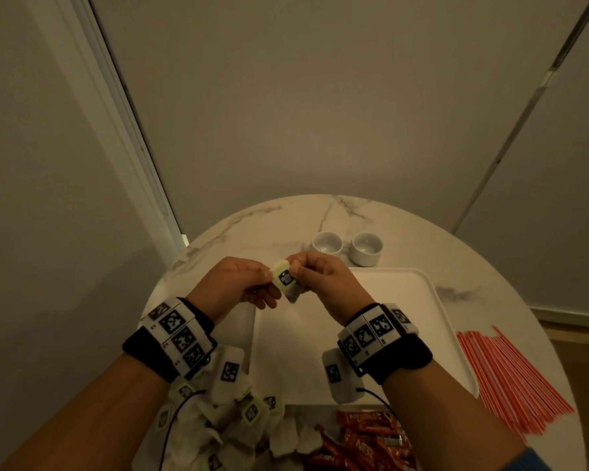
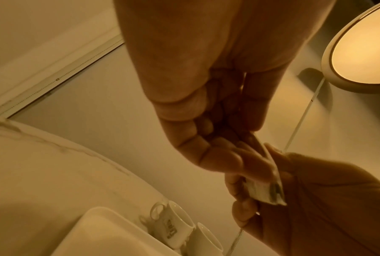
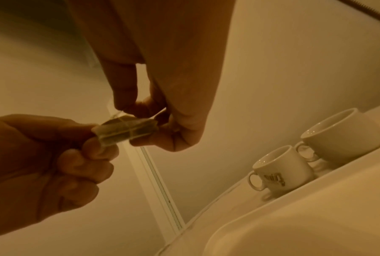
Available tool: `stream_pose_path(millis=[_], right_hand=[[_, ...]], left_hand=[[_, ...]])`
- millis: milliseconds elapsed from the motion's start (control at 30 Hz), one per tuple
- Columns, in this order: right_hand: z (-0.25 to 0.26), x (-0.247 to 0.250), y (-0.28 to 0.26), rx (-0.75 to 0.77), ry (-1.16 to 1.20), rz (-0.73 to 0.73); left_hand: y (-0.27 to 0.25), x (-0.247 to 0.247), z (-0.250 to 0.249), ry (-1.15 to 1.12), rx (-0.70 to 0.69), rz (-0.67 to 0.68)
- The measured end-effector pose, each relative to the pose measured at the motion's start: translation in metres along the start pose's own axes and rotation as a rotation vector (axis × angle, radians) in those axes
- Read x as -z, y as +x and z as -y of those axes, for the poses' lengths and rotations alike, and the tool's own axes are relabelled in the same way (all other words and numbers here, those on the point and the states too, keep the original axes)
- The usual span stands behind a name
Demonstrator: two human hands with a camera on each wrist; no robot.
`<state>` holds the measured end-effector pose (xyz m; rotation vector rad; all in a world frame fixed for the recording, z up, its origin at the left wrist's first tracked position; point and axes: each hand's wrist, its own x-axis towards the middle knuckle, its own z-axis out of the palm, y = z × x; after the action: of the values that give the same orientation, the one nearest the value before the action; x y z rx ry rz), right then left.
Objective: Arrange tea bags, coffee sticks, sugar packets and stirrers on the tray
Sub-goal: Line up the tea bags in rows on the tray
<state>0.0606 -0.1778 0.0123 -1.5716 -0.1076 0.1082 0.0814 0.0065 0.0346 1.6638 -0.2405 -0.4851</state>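
A tea bag (image 1: 285, 279) with a pale green tag and a dark label hangs above the far left corner of the white tray (image 1: 405, 300). My left hand (image 1: 267, 277) pinches its left side and my right hand (image 1: 298, 270) pinches its top right. The right wrist view shows the tea bag (image 3: 125, 131) with thread wound round it, held between my right hand (image 3: 145, 110) and left hand (image 3: 92, 136). The left wrist view has the tea bag (image 2: 266, 190) edge-on under my left hand (image 2: 246, 143). The tray's bottom is bare where it shows.
A heap of tea bags (image 1: 225, 426) lies at the table's near left edge, with red coffee sticks (image 1: 364, 440) beside it. Red stirrers (image 1: 510, 379) lie right of the tray. Two white cups (image 1: 327, 242) (image 1: 367, 248) stand behind the tray on the round marble table (image 1: 473, 253).
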Motion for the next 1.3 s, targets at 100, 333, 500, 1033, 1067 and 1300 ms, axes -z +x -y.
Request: stream_pose_path(millis=[100, 333, 500, 1033, 1067, 1300], right_hand=[[0.002, 0.002, -0.001, -0.005, -0.036, 0.037], [-0.001, 0.006, 0.004, -0.016, -0.095, 0.057], [-0.001, 0.008, 0.003, -0.03, 0.05, 0.122], [0.001, -0.002, 0.006, -0.006, -0.239, -0.06], [0.0, -0.002, 0.006, -0.003, -0.283, -0.06], [-0.011, 0.002, 0.013, -0.091, -0.276, -0.035]], left_hand=[[0.003, 0.006, -0.001, 0.09, 0.02, 0.043], [0.004, 0.001, -0.001, 0.089, -0.006, -0.007], [0.004, -0.002, 0.003, 0.034, 0.004, 0.01], [0.009, -0.002, 0.009, 0.076, -0.059, 0.028], [0.01, -0.003, 0.012, 0.114, -0.073, -0.005], [0.022, 0.003, 0.022, 0.231, -0.057, -0.108]])
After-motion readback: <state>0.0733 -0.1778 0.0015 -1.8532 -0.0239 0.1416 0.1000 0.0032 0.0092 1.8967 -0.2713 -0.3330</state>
